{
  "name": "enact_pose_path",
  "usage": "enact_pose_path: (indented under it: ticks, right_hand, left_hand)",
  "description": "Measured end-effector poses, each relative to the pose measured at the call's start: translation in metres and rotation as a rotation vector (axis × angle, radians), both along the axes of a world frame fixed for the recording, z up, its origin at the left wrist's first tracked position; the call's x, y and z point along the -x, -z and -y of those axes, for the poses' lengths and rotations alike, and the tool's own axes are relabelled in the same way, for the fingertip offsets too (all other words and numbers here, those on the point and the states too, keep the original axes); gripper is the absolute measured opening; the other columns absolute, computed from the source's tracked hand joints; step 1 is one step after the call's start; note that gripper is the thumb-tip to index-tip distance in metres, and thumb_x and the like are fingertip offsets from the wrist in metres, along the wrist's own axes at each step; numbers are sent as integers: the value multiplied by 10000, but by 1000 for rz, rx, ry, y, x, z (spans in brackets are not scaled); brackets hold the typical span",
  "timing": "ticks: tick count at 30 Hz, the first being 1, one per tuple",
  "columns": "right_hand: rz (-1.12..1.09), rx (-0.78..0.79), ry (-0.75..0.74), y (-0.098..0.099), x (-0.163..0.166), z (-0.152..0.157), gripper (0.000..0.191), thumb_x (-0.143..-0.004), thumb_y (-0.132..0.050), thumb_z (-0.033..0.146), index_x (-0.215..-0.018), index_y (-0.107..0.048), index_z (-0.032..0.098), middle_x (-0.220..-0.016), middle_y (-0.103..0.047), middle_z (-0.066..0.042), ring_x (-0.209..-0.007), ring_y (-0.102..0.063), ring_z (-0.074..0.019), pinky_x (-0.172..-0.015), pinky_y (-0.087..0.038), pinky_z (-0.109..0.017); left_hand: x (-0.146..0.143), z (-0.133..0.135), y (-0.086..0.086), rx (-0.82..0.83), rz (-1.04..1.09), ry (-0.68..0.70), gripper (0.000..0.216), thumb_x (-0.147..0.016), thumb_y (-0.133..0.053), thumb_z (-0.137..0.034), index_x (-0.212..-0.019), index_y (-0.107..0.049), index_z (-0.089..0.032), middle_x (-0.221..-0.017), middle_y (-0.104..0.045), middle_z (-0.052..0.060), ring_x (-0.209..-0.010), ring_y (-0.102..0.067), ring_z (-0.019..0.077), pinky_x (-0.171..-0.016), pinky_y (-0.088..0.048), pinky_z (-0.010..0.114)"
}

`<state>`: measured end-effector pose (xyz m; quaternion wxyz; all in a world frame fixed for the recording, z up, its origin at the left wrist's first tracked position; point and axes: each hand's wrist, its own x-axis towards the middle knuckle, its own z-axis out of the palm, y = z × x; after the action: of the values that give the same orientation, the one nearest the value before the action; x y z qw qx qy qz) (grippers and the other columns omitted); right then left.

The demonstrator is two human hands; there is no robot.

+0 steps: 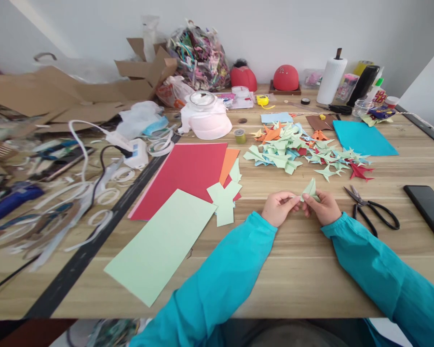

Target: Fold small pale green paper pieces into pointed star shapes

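Observation:
Between both hands is a small pale green folded paper piece, its pointed tip standing up. My left hand pinches its left side with thumb and forefinger, and my right hand grips it from the right. The lower part of the paper is hidden behind my fingers. Just beyond lies a heap of folded paper shapes, mostly pale green with some orange, red and blue. Black-handled scissors rest to the right of my right hand. Pale green cut paper pieces lie left of my left hand.
A long pale green sheet overlaps red sheets on the left. Right of the scissors is a black phone; a turquoise sheet lies behind. Cables, cardboard and tools clutter the far left.

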<state>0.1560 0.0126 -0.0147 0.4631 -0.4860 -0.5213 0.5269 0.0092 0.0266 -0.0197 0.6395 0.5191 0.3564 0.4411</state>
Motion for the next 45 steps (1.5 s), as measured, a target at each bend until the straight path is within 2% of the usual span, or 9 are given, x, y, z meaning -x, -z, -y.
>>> enact_pose_path:
  ticks: [4, 8, 11, 17, 23, 30, 36, 45]
  right_hand:
    - [-12, -6, -5, 4, -1, -1, 338, -676, -622, 473, -622, -542, 150, -503, -560, 15, -391, -506, -89, -380, -431, -220]
    - [-49, -10, -39, 8, -4, -2, 295, -685, -632, 438, -649, -569, 152, -501, -569, 14, -404, -512, -96, -391, -434, -221]
    - [-98, -5, -65, 11, -4, -2, 261, -709, -622, 408, -673, -583, 153, -527, -583, 4, -425, -522, -99, -400, -438, -220]
    - [-131, 19, -24, 14, -3, -3, 266, -704, -618, 428, -730, -561, 169, -541, -583, 11, -431, -528, -106, -405, -446, -228]
    - [-83, -5, -43, 7, -2, -1, 284, -696, -621, 443, -713, -554, 168, -488, -548, 32, -411, -512, -97, -406, -439, -225]
    - [-38, -2, -55, 3, -1, 0, 358, -677, -606, 506, -652, -538, 156, -520, -561, 14, -417, -513, -90, -406, -437, -223]
    - [-63, 32, -46, 4, 0, -1, 343, -685, -608, 490, -651, -530, 158, -517, -560, 18, -405, -509, -84, -389, -426, -207]
    - [-11, 4, -81, -1, 2, 1, 375, -693, -590, 507, -601, -524, 150, -496, -551, 14, -383, -499, -76, -383, -419, -201]
  left_hand:
    - [-1, 1, -1, 9, -1, -15, 244, -639, -656, -362, -640, -624, -120, -603, -628, 32, -535, -536, 105, -566, -446, 255]
    - [-3, 4, -4, -41, -28, 39, 221, -605, -686, -336, -610, -612, -129, -608, -637, 36, -583, -565, 127, -613, -454, 266]
    - [-4, 5, -5, -42, -60, -1, 225, -605, -683, -340, -598, -612, -126, -576, -621, 29, -560, -549, 118, -593, -446, 259]
    - [-4, 3, 0, -26, -55, -51, 252, -592, -691, -351, -651, -619, -117, -608, -630, 41, -563, -547, 117, -588, -447, 260]
    - [-5, 4, 2, -35, -58, -56, 290, -594, -689, -362, -742, -606, -128, -595, -615, 16, -560, -553, 118, -564, -444, 243]
    - [-1, 2, 0, -165, -140, -2, 262, -679, -615, -379, -602, -624, -129, -605, -592, 34, -554, -513, 106, -562, -431, 238]
    - [0, 1, -1, -154, -81, 37, 254, -692, -603, -381, -646, -655, -136, -666, -608, 42, -575, -529, 111, -582, -449, 247]
    - [-4, 3, -5, -53, -50, -6, 252, -634, -656, -354, -575, -575, -123, -537, -578, 12, -509, -501, 88, -521, -410, 219]
